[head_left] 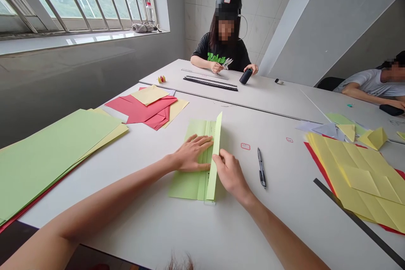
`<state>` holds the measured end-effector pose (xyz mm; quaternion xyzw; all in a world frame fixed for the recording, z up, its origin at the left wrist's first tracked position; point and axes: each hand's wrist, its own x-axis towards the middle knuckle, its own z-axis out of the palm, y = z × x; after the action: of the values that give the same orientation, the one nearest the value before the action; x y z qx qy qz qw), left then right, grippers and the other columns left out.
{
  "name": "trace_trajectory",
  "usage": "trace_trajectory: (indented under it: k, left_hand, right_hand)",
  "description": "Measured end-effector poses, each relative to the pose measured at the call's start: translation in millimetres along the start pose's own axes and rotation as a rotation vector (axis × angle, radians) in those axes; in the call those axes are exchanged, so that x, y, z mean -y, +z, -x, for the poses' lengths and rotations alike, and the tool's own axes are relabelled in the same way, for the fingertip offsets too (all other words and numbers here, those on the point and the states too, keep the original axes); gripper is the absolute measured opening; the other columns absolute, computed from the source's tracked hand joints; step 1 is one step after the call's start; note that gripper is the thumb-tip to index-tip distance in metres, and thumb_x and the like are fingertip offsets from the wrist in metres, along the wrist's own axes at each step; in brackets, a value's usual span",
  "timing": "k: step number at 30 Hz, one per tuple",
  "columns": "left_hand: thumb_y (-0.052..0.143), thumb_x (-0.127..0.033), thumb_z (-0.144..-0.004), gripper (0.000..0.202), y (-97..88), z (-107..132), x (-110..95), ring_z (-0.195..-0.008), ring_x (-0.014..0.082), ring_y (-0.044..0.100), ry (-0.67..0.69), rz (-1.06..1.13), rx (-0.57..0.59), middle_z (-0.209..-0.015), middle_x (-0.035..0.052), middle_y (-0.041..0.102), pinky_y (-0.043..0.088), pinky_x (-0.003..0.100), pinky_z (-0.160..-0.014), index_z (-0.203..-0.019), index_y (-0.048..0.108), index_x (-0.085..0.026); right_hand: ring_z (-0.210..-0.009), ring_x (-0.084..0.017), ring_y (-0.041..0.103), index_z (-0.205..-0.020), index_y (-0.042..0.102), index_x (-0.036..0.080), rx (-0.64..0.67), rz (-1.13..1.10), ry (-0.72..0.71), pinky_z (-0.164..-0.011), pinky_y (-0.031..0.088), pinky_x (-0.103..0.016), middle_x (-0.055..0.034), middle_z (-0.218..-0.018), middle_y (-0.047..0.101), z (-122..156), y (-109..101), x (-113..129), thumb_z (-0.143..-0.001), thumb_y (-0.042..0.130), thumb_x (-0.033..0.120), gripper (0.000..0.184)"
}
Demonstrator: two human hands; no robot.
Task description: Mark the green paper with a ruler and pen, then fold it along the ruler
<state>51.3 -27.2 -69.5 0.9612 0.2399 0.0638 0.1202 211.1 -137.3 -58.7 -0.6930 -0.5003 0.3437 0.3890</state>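
A light green sheet of paper (186,185) lies on the table, its right part folded up into a raised strip. A clear ruler (209,202) lies along the fold, mostly under the strip, with its near end sticking out. My left hand (193,154) rests flat on the sheet with the fingers spread, pressing beside the raised strip. My right hand (229,171) is closed, pinching the outer edge of that strip between thumb and fingers. A dark pen (261,168) lies to the right of my right hand.
A stack of green paper (69,147) is at left, with red and cream folded papers (142,107) behind it. Creased yellow sheets (370,173) and a black strip (357,223) lie at right. Across the table, a person (224,46) holds scissors (227,64) and a dark cylinder (246,76).
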Motion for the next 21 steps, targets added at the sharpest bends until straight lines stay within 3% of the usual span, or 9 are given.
trace_trajectory:
  k: [3, 8, 11, 14, 18, 21]
  left_hand:
    - [0.059, -0.06, -0.088, 0.068, 1.3, 0, 2, -0.148, 0.0344, 0.031, 0.01, -0.011, 0.011, -0.157, 0.0121, 0.04, 0.017, 0.053, -0.122, -0.143, 0.051, -0.021]
    - [0.053, -0.073, -0.087, 0.084, 2.7, 0, 3, -0.148, 0.034, 0.029, -0.001, 0.033, -0.008, -0.162, 0.0112, 0.031, 0.013, 0.052, -0.123, -0.153, 0.038, -0.022]
    - [0.056, -0.064, -0.088, 0.067, 2.3, 1, 3, -0.143, 0.0342, 0.037, 0.02, 0.015, -0.015, -0.153, 0.0102, 0.045, 0.017, 0.051, -0.122, -0.141, 0.052, -0.023]
    - [0.056, -0.049, -0.088, 0.039, 1.5, 1, 3, -0.13, 0.0329, 0.049, 0.05, -0.008, -0.01, -0.131, 0.008, 0.06, 0.021, 0.05, -0.12, -0.117, 0.066, -0.026]
    - [0.056, -0.045, -0.087, 0.036, 0.3, 1, 3, -0.132, 0.033, 0.046, 0.062, 0.003, -0.025, -0.132, 0.0069, 0.058, 0.019, 0.052, -0.121, -0.117, 0.065, -0.028]
    - [0.058, -0.045, -0.087, 0.037, 0.0, 1, 3, -0.134, 0.0332, 0.046, 0.058, 0.008, -0.011, -0.134, 0.0063, 0.059, 0.018, 0.051, -0.121, -0.119, 0.065, -0.028]
  right_hand:
    - [-0.067, -0.018, 0.051, -0.073, 0.042, 0.025, -0.033, -0.19, -0.028, -0.06, 0.034, -0.029, 0.0006, -0.073, 0.057, -13, -11, -12, -0.094, 0.036, 0.047, 0.031]
    - [-0.078, -0.02, 0.058, -0.092, 0.049, 0.026, -0.066, -0.246, -0.128, -0.066, 0.042, -0.029, -0.0015, -0.094, 0.066, -29, -10, -27, -0.091, 0.041, 0.037, 0.014]
    - [-0.084, -0.022, 0.06, -0.094, 0.045, 0.026, -0.038, -0.124, -0.198, -0.072, 0.044, -0.032, -0.0012, -0.086, 0.064, -28, 6, -31, -0.089, 0.038, 0.026, 0.009]
    - [-0.104, -0.026, 0.06, -0.094, 0.042, 0.025, -0.072, 0.035, -0.298, -0.085, 0.045, -0.038, -0.0047, -0.087, 0.062, -25, 22, -35, -0.082, 0.035, 0.015, 0.017]
    - [-0.132, -0.028, 0.048, -0.092, 0.043, 0.024, -0.134, 0.101, -0.397, -0.102, 0.04, -0.042, -0.0135, -0.114, 0.062, -22, 32, -38, -0.076, 0.037, 0.011, 0.021]
    - [-0.119, -0.027, 0.058, -0.09, 0.043, 0.025, -0.094, 0.038, -0.331, -0.093, 0.044, -0.04, -0.0089, -0.101, 0.066, -25, 22, -37, -0.076, 0.037, 0.012, 0.019]
